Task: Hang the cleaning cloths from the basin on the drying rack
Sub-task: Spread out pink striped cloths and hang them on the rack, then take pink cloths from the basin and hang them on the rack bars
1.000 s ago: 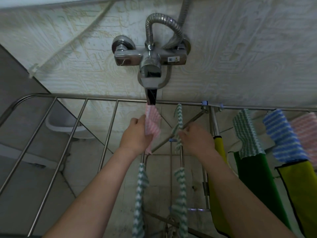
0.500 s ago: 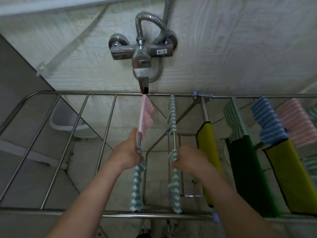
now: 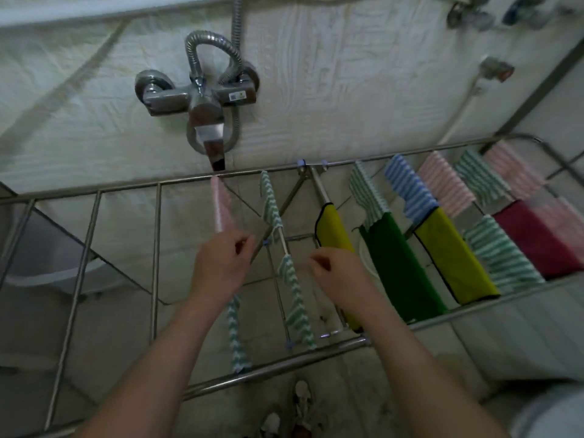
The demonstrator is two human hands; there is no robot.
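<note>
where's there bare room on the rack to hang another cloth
The three rods left of the pink cloth are bare, out to the rack's left end. From the pink cloth rightward every rod carries cloths. It is most crowded past the yellow cloth, toward the right end.

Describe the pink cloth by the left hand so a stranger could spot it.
Find the wall tap; its spout points down at the rack's far rail. The pink cloth hangs on the rod under it, above the left hand. Its neighbour is a green-striped cloth; other pink cloths hang far right.
</note>
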